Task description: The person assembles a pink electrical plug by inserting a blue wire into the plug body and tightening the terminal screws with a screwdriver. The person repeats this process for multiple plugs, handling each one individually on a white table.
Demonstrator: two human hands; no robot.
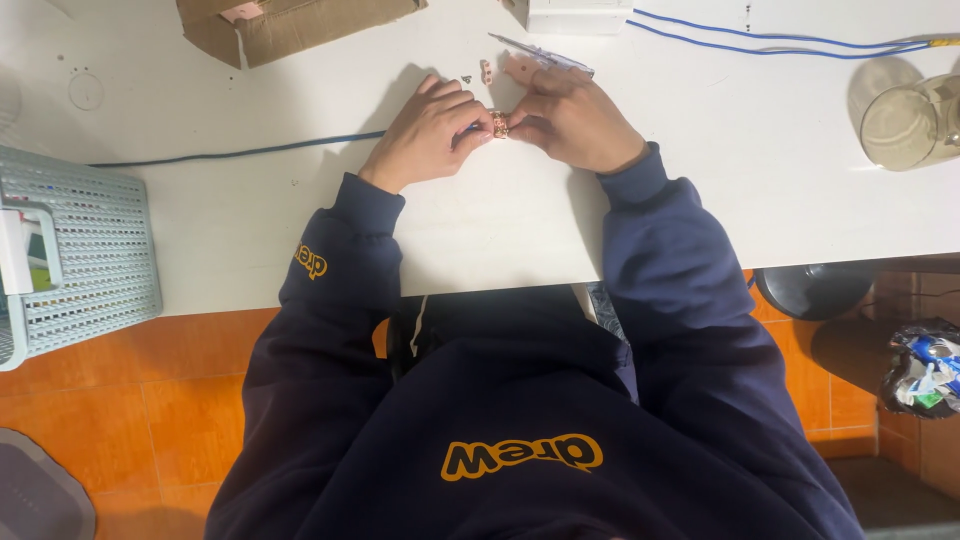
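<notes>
Both hands meet over the white table (500, 230), pinching a small copper-coloured metal part (499, 124) between their fingertips. My left hand (425, 135) grips it from the left, and a blue cable (240, 153) runs out from under that hand. My right hand (575, 120) grips it from the right. Just beyond the fingers lie a thin screwdriver (540, 52), a small pinkish piece (486, 71) and tiny screws (466, 79). Dark blue sleeves cover both arms.
A torn cardboard box (290, 25) lies at the far left. A white box (578, 14) and two blue wires (790, 42) sit at the far right, with a glass cup (910, 122). A grey plastic basket (85, 255) overhangs the left edge. Orange tiled floor lies below.
</notes>
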